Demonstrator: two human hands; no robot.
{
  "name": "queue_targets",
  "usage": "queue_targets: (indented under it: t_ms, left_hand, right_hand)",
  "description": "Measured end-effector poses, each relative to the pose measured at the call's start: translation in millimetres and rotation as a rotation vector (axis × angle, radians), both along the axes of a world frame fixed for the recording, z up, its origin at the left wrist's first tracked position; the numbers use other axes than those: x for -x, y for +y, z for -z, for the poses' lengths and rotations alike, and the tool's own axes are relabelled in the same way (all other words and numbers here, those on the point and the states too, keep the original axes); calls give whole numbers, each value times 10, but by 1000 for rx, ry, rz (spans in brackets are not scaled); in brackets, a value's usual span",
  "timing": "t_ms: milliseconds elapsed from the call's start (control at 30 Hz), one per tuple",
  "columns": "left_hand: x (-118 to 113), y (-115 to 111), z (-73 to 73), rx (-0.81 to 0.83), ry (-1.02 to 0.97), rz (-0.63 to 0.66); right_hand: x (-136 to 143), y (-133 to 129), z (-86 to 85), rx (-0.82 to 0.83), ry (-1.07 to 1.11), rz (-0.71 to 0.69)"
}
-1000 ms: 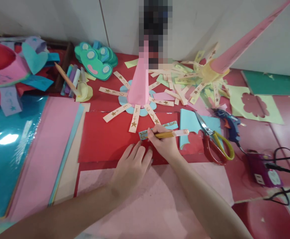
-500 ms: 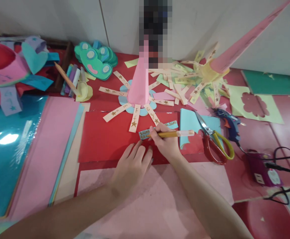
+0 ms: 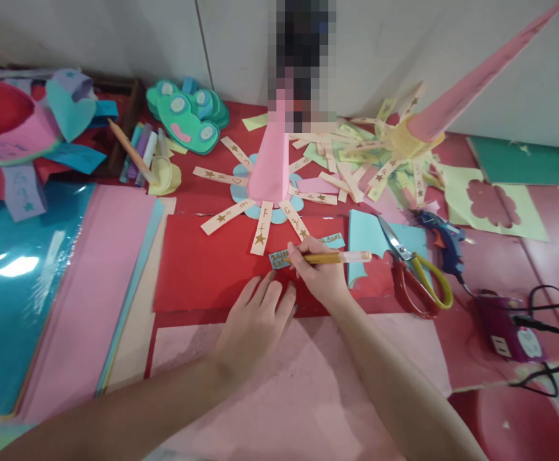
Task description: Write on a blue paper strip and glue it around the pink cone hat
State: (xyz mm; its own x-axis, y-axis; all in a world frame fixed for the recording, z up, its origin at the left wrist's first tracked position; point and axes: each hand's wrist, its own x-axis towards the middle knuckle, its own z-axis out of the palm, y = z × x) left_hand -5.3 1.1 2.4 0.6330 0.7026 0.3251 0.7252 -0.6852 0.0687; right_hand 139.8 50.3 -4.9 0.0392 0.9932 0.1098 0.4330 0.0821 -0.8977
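Observation:
My right hand (image 3: 318, 272) is closed around a gold pen (image 3: 330, 258), whose tip rests on a narrow blue paper strip (image 3: 278, 259) with gold lettering. That strip lies on a red sheet (image 3: 202, 262), its middle hidden by my fingers. My left hand (image 3: 260, 304) lies on the red sheet just below the strip, fingers spread and holding nothing. Behind the hands stands a pink paper cone (image 3: 270, 160) on a blue scalloped base, with lettered, starred cream strips fanning out around it.
Scissors (image 3: 408, 259) lie right of my hands, beside light blue paper (image 3: 363, 234), a glue gun (image 3: 445, 240) and a purple box (image 3: 507, 330) with a black cable. Coloured sheets (image 3: 91, 275) are stacked at left. A second cone (image 3: 481, 77) leans at the back right.
The view has shifted slightly. The pen tip has moved a little over the strip, and more gold marks show there. My left hand stays in place on the red sheet.

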Motion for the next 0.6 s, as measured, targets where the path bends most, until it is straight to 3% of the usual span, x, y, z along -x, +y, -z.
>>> queue_targets:
  t_ms: [600]
  left_hand:
    - [4, -14, 17, 4, 6, 4]
  right_hand:
    - [7, 4, -14, -12, -12, 20]
